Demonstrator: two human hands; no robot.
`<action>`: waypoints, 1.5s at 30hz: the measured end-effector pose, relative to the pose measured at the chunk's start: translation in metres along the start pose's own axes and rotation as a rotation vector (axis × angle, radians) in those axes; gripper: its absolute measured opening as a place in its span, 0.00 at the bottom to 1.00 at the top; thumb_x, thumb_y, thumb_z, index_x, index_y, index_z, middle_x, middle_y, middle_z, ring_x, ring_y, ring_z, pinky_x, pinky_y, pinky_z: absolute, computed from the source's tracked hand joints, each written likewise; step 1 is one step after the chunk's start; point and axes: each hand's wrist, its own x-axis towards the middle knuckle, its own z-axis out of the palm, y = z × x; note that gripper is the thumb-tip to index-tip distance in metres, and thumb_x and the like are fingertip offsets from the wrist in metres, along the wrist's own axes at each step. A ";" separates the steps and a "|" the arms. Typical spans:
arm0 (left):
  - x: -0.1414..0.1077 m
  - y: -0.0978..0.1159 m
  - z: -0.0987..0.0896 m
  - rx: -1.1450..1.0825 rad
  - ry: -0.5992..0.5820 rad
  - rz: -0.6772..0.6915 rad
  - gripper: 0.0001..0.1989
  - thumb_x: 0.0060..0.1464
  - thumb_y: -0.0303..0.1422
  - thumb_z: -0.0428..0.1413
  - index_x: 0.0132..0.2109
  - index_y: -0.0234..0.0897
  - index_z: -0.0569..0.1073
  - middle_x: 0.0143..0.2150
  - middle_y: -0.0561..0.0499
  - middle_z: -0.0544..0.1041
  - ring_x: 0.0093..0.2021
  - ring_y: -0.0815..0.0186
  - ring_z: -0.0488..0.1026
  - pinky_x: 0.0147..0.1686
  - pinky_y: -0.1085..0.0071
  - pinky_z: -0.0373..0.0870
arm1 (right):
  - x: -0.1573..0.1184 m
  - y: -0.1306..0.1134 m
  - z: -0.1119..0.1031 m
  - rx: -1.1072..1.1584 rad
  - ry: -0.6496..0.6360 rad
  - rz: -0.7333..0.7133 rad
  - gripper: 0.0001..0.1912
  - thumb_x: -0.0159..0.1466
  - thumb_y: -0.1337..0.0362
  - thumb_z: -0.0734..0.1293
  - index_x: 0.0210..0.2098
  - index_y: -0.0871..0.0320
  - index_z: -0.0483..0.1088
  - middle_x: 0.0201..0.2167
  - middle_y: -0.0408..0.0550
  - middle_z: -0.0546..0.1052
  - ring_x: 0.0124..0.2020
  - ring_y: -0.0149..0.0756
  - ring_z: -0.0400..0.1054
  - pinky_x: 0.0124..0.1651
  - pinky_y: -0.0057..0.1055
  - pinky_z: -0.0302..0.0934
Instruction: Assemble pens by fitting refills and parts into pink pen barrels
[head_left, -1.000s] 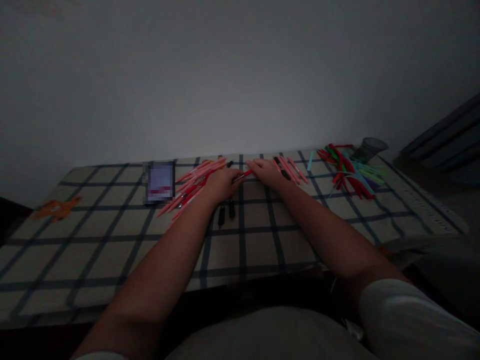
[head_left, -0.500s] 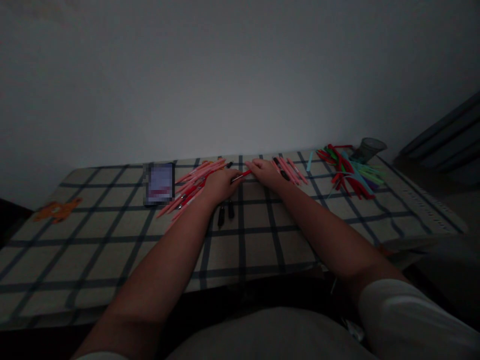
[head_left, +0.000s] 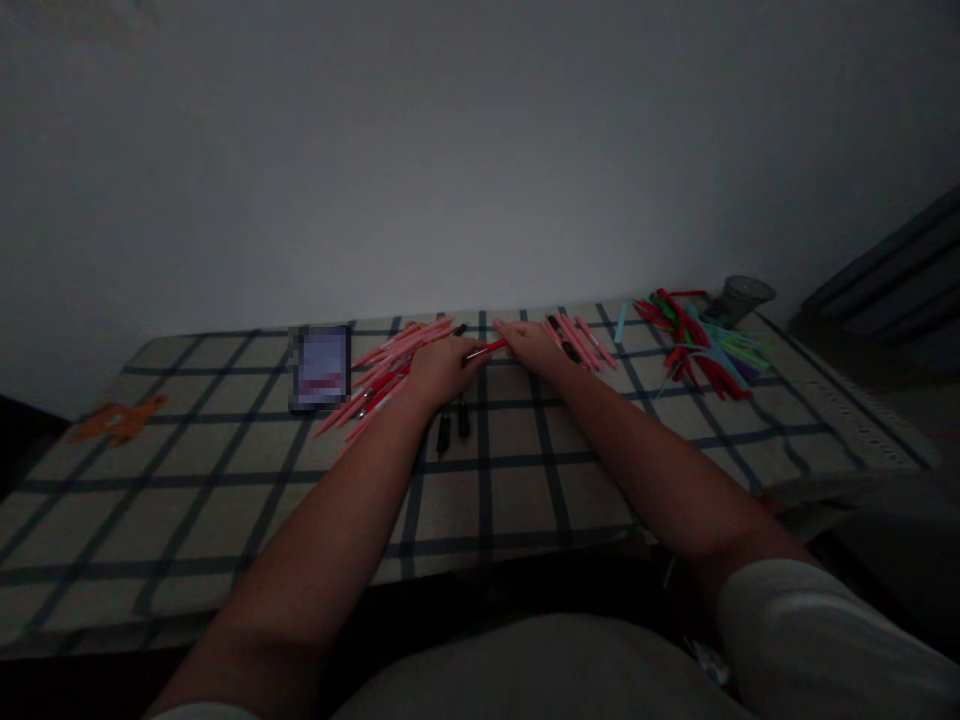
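Note:
A slim red pen (head_left: 491, 347) with a dark end spans the gap between my two hands near the back of the table. My left hand (head_left: 444, 368) is closed round its dark end. The fingers of my right hand (head_left: 525, 342) pinch its red end. Beside and partly under my left hand lies a loose heap of pink and red pens (head_left: 375, 385). Two black pen ends (head_left: 444, 432) stick out below that hand. Just right of my right hand is a smaller row of pink pens (head_left: 589, 342) with black pieces among them.
A tablet or phone with a blurred screen (head_left: 322, 368) lies left of the pens. An orange cut-out shape (head_left: 120, 420) is at far left. On the right are colourful strips (head_left: 705, 345), a pale blue strip (head_left: 621, 323) and a tipped dark cup (head_left: 742, 292). A checked cloth (head_left: 517, 490) covers the table.
My right thumb and fingers have shifted slightly at the red end of the pen, showing a little more of it. Both hands otherwise stay in place.

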 end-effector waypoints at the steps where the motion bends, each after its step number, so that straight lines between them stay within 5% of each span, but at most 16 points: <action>1: 0.000 0.000 0.000 -0.001 0.000 -0.003 0.19 0.69 0.45 0.51 0.55 0.45 0.82 0.42 0.46 0.84 0.43 0.58 0.78 0.39 0.67 0.67 | 0.000 0.000 0.000 -0.007 0.000 0.005 0.35 0.66 0.31 0.55 0.20 0.53 0.56 0.21 0.43 0.61 0.29 0.36 0.58 0.34 0.34 0.50; 24: 0.000 -0.003 0.003 -0.003 0.019 -0.004 0.18 0.69 0.44 0.52 0.54 0.43 0.82 0.44 0.45 0.85 0.44 0.56 0.79 0.39 0.66 0.66 | -0.006 -0.012 -0.002 0.061 -0.026 -0.036 0.21 0.71 0.50 0.61 0.25 0.53 0.56 0.25 0.39 0.60 0.30 0.33 0.55 0.37 0.34 0.50; 45: -0.001 0.006 0.001 0.043 -0.042 0.020 0.17 0.69 0.43 0.51 0.48 0.41 0.82 0.40 0.47 0.84 0.39 0.59 0.78 0.35 0.68 0.61 | -0.005 -0.004 -0.001 0.005 -0.019 -0.052 0.22 0.71 0.49 0.60 0.25 0.54 0.57 0.24 0.40 0.60 0.30 0.34 0.56 0.35 0.33 0.49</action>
